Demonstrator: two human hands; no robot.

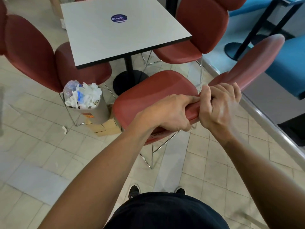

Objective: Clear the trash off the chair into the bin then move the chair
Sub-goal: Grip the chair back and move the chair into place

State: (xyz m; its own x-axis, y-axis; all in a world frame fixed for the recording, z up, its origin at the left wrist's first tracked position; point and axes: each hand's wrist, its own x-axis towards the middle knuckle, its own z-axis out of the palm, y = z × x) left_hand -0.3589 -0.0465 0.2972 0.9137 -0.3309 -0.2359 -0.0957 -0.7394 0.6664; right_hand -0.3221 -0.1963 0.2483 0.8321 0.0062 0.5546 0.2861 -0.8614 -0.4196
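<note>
A red padded chair (153, 95) with chrome wire legs stands in front of me, its seat bare and its backrest pointing right. My left hand (170, 113) grips the near edge of the seat. Right beside it, my right hand (219, 104) grips the same edge where the seat meets the backrest. A grey bin (97, 111) stuffed with white tissue and clear plastic stands to the left of the chair, on small cardboard boxes (107, 128).
A white square table (148, 35) on a black pedestal stands behind the chair, with red chairs to its left (33, 52) and right (201, 25). A scrap of tissue (64, 129) lies on the tiled floor. A raised kerb (270, 128) and blue seating (290, 63) lie right.
</note>
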